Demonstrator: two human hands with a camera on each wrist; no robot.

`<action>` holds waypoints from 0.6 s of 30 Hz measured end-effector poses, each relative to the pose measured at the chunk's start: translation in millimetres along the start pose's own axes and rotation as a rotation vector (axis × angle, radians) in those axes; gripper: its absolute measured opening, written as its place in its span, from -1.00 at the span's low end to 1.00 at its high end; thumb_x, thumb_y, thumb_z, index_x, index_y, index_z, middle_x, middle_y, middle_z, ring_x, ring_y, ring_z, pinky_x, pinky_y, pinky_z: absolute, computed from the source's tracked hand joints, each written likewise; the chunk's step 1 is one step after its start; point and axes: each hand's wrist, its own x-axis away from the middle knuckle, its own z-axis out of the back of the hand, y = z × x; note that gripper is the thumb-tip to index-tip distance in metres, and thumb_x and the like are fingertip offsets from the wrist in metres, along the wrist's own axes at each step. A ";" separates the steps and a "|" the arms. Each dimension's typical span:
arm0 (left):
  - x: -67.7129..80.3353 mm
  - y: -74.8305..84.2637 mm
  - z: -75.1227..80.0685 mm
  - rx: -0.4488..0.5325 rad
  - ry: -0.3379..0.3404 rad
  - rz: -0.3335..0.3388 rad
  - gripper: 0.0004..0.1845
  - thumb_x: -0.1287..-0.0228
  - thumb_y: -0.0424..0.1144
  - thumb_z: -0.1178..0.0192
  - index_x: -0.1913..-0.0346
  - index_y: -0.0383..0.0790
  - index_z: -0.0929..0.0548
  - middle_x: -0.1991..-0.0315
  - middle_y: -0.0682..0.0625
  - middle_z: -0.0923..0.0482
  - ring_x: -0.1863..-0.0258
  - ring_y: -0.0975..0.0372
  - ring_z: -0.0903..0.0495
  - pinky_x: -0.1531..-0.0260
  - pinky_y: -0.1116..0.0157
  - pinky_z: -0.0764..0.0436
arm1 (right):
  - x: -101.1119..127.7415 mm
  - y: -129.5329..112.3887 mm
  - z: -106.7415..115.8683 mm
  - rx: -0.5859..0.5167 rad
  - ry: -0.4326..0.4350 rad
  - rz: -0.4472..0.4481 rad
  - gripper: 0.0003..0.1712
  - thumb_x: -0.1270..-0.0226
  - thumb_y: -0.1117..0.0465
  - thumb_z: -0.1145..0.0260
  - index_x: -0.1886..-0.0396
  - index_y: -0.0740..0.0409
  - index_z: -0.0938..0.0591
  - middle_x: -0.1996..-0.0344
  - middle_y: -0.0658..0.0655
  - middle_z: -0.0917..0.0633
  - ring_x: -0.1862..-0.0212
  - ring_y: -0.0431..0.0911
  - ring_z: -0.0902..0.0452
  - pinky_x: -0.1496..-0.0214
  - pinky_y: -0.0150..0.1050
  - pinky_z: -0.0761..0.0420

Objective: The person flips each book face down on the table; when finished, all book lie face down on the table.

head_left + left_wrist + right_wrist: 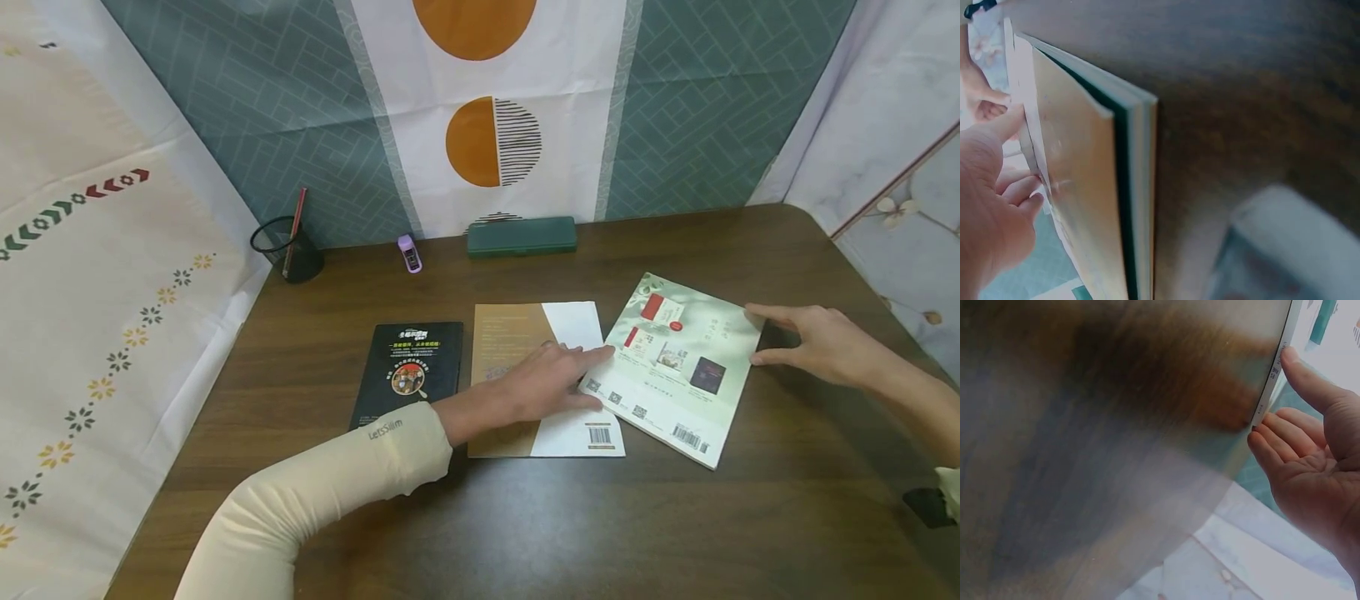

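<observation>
A pale green book (pixel 678 367) with red and dark cover pictures lies tilted on the desk. My left hand (pixel 551 379) reaches over a brown-and-white book (pixel 506 329), its index finger and thumb stretched to the green book's left edge. On the opposite side, my right hand (pixel 821 342) touches the right edge with thumb and fingertips spread along it. The right wrist view shows these fingertips at the book's thin white spine (pixel 1270 384). A black book (pixel 412 367) lies further left, partly hidden by my left sleeve. In the left wrist view, the brown cover (pixel 1079 156) stands slightly lifted from its pages.
At the back of the desk (pixel 540 533) stand a black mesh pen holder (pixel 303 258) with a pencil (pixel 296 221), a small purple bottle-like item (pixel 409 253) and a dark green case (pixel 521 237). Patterned cloth (pixel 300 108) hangs behind the desk and along both sides.
</observation>
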 end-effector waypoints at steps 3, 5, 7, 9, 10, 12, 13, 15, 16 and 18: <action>1.2 2.1 -1.4 -0.027 0.005 0.000 -0.14 -0.38 0.10 -0.45 -0.61 -0.16 -0.38 0.47 0.15 -0.51 0.48 0.29 -0.37 0.14 0.34 -0.41 | -1.4 -1.5 1.3 0.017 0.003 0.002 0.03 -0.17 0.08 -0.70 -0.47 0.51 -0.42 -0.34 0.67 -0.42 -0.26 0.64 -0.42 -0.16 0.50 -0.50; 2.6 5.4 -2.6 -0.052 0.008 -0.001 -0.13 -0.37 0.12 -0.45 -0.60 -0.15 -0.39 0.44 0.16 -0.55 0.47 0.30 -0.38 0.17 0.33 -0.40 | -3.6 -2.5 2.1 0.023 0.001 0.006 0.00 -0.19 0.11 -0.69 -0.46 0.52 -0.42 -0.33 0.65 -0.44 -0.26 0.64 -0.43 -0.16 0.50 -0.50; 4.0 10.0 -3.4 -0.080 0.007 -0.014 -0.15 -0.37 0.14 -0.45 -0.58 -0.15 -0.41 0.40 0.15 -0.60 0.45 0.31 -0.41 0.18 0.32 -0.38 | -5.7 -3.0 3.0 0.028 -0.004 0.006 -0.03 -0.21 0.14 -0.67 -0.47 0.51 -0.42 -0.33 0.65 -0.44 -0.26 0.64 -0.43 -0.16 0.51 -0.49; 5.4 14.0 -4.0 -0.094 0.008 -0.030 -0.17 -0.37 0.15 -0.44 -0.56 -0.16 -0.43 0.30 0.13 -0.67 0.41 0.31 -0.46 0.21 0.33 -0.39 | -7.9 -3.7 3.8 0.031 -0.012 0.008 -0.04 -0.22 0.17 -0.66 -0.47 0.50 -0.42 -0.34 0.64 -0.43 -0.26 0.64 -0.42 -0.16 0.51 -0.49; 6.0 15.6 -4.0 -0.098 0.008 -0.036 -0.17 -0.37 0.15 -0.44 -0.55 -0.16 -0.44 0.21 0.11 -0.72 0.38 0.30 -0.49 0.20 0.33 -0.40 | -9.0 -3.7 4.3 0.028 -0.019 0.006 -0.05 -0.22 0.18 -0.66 -0.48 0.50 -0.41 -0.36 0.64 -0.41 -0.27 0.64 -0.42 -0.17 0.51 -0.49; 6.8 17.6 -3.8 -0.104 0.009 -0.041 -0.18 -0.37 0.16 -0.44 -0.55 -0.16 -0.45 -0.02 0.04 -0.77 0.20 0.29 -0.64 0.13 0.32 -0.44 | -10.9 -3.7 5.2 0.027 -0.036 0.003 -0.05 -0.24 0.20 -0.65 -0.49 0.49 -0.40 -0.38 0.65 -0.37 -0.29 0.64 -0.40 -0.18 0.50 -0.49; 7.3 18.0 -3.7 -0.101 0.010 -0.038 -0.17 -0.37 0.17 -0.44 -0.55 -0.17 -0.45 -0.16 0.01 -0.75 0.09 0.28 -0.69 0.10 0.33 -0.47 | -11.7 -3.7 5.8 0.024 -0.050 0.003 -0.05 -0.25 0.22 -0.63 -0.50 0.50 -0.38 -0.40 0.66 -0.34 -0.30 0.64 -0.39 -0.19 0.49 -0.49; 7.8 17.9 -3.7 -0.095 0.013 -0.033 -0.16 -0.37 0.17 -0.43 -0.56 -0.17 -0.45 -0.32 -0.01 -0.66 -0.05 0.26 -0.69 0.05 0.32 -0.47 | -12.7 -3.5 6.8 0.010 -0.071 0.001 -0.05 -0.28 0.22 -0.61 -0.52 0.49 -0.35 -0.43 0.66 -0.30 -0.32 0.63 -0.36 -0.20 0.48 -0.49; 8.1 17.8 -3.8 -0.091 0.015 -0.032 -0.16 -0.37 0.17 -0.43 -0.57 -0.17 -0.45 -0.35 -0.02 -0.64 -0.06 0.26 -0.69 0.07 0.33 -0.47 | -13.1 -3.1 7.2 0.002 -0.081 0.000 -0.05 -0.30 0.21 -0.60 -0.53 0.50 -0.34 -0.44 0.66 -0.28 -0.34 0.63 -0.35 -0.21 0.48 -0.49; 8.3 17.9 -4.7 -0.076 0.020 -0.038 -0.17 -0.37 0.16 -0.44 -0.56 -0.16 -0.45 -0.23 -0.02 -0.71 0.09 0.28 -0.67 0.22 0.38 -0.46 | -13.8 -2.6 8.0 -0.022 -0.097 -0.004 -0.05 -0.33 0.20 -0.58 -0.55 0.50 -0.31 -0.47 0.65 -0.24 -0.37 0.62 -0.31 -0.23 0.48 -0.47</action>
